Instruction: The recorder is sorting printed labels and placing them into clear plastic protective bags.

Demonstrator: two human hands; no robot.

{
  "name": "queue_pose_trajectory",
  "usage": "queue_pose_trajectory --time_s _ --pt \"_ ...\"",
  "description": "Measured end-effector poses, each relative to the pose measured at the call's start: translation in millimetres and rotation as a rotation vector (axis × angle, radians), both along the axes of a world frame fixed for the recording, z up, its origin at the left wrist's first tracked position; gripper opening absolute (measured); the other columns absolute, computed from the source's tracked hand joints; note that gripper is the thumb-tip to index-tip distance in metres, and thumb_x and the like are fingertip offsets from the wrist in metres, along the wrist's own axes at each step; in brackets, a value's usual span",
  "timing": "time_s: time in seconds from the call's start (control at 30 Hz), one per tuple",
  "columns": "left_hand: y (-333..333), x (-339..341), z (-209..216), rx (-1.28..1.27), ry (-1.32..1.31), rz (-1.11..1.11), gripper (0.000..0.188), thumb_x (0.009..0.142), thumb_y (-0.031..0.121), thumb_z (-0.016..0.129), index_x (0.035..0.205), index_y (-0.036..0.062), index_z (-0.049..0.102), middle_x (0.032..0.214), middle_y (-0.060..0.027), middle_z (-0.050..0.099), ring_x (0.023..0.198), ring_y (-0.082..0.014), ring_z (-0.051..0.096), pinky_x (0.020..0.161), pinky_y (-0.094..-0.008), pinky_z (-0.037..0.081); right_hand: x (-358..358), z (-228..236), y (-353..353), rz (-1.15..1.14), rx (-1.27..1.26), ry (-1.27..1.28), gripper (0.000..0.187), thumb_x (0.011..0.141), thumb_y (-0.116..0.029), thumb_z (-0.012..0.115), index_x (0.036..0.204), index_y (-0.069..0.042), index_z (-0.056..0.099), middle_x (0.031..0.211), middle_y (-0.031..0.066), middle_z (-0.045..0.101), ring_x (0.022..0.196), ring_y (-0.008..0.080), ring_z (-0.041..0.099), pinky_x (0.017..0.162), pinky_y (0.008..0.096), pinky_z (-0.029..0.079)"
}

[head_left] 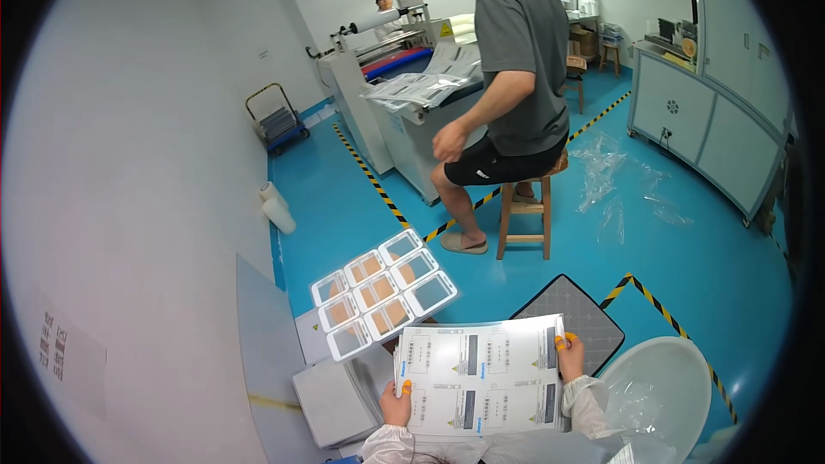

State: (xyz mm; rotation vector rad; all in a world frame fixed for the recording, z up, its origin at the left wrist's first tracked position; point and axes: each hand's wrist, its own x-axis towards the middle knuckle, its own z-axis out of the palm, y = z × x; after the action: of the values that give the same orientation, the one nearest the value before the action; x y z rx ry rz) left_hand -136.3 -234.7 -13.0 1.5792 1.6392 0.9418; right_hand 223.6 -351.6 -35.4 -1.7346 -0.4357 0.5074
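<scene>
I hold a thick stack of printed white sheets [481,382] in front of me, its edges slightly uneven. My left hand [397,405] grips the left edge, with an orange finger cover on the thumb. My right hand [571,357] is closed on the upper right edge, also wearing orange covers. The fingers under the stack are hidden. Just beyond my left hand lies a clear sheet with several white-framed windows [375,289], with tan patches showing through. Below it sits a pile of white sheets [335,406].
To my right stands a white tub [657,391] with clear film inside. A dark-edged grey mat [593,322] lies beyond the stack. A person in grey [526,60] is by a wooden stool [526,219], beside a laminating-type machine [404,133]. Plastic film [601,172] litters the blue floor.
</scene>
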Motion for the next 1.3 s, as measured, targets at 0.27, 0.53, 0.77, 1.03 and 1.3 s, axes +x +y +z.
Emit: queue_pose_trajectory --time_s 0.27,0.53,0.77,1.03,1.3 --pt "10.7 36.3 27.9 0.014 -0.123 0.045 0.029 0.080 0.011 0.063 0.101 -0.0078 0.057 0.083 -0.0161 0.065 0.074 -0.0163 0.062 0.067 -0.0278 0.047 30.7 19.7 10.3 -0.003 0.041 -0.014 0.024 0.083 -0.013 0.059 0.095 0.008 0.057 0.068 0.0010 0.054 0.058 0.0066 0.045 0.052 0.0220 0.037" --pt "4.5 8.2 13.4 0.012 -0.193 0.047 0.027 0.080 0.007 0.061 0.102 -0.0081 0.056 0.087 -0.0151 0.065 0.077 -0.0149 0.061 0.069 -0.0263 0.047 11.6 40.2 11.7 0.050 0.065 -0.074 0.025 0.085 -0.014 0.057 0.096 0.008 0.056 0.071 -0.0007 0.054 0.059 0.0060 0.044 0.053 0.0206 0.037" --pt "-14.3 -17.5 13.0 0.070 -0.384 -0.006 0.026 0.082 0.006 0.059 0.103 -0.0077 0.055 0.089 -0.0121 0.064 0.080 -0.0131 0.059 0.072 -0.0245 0.046 -22.8 64.3 -30.0 -0.029 0.208 -0.114 0.026 0.086 -0.014 0.057 0.100 0.008 0.056 0.077 0.0000 0.055 0.066 0.0043 0.043 0.058 0.0190 0.036" --pt "-33.0 -18.9 16.6 0.164 -0.466 -0.096 0.026 0.081 0.005 0.060 0.104 -0.0051 0.055 0.091 -0.0162 0.065 0.080 -0.0183 0.062 0.071 -0.0265 0.046 -22.4 60.5 -89.0 -0.083 0.249 -0.205 0.025 0.089 -0.017 0.054 0.102 0.004 0.056 0.088 0.0022 0.058 0.076 0.0077 0.050 0.068 0.0203 0.040" --pt "-57.6 -30.5 35.1 0.121 -0.594 -0.106 0.025 0.081 0.000 0.058 0.105 -0.0048 0.055 0.088 -0.0097 0.064 0.077 -0.0108 0.058 0.068 -0.0221 0.045 -44.9 97.0 -123.5 -0.116 0.277 -0.263 0.027 0.091 -0.018 0.051 0.106 0.004 0.054 0.091 0.0019 0.058 0.079 0.0078 0.052 0.070 0.0196 0.041"
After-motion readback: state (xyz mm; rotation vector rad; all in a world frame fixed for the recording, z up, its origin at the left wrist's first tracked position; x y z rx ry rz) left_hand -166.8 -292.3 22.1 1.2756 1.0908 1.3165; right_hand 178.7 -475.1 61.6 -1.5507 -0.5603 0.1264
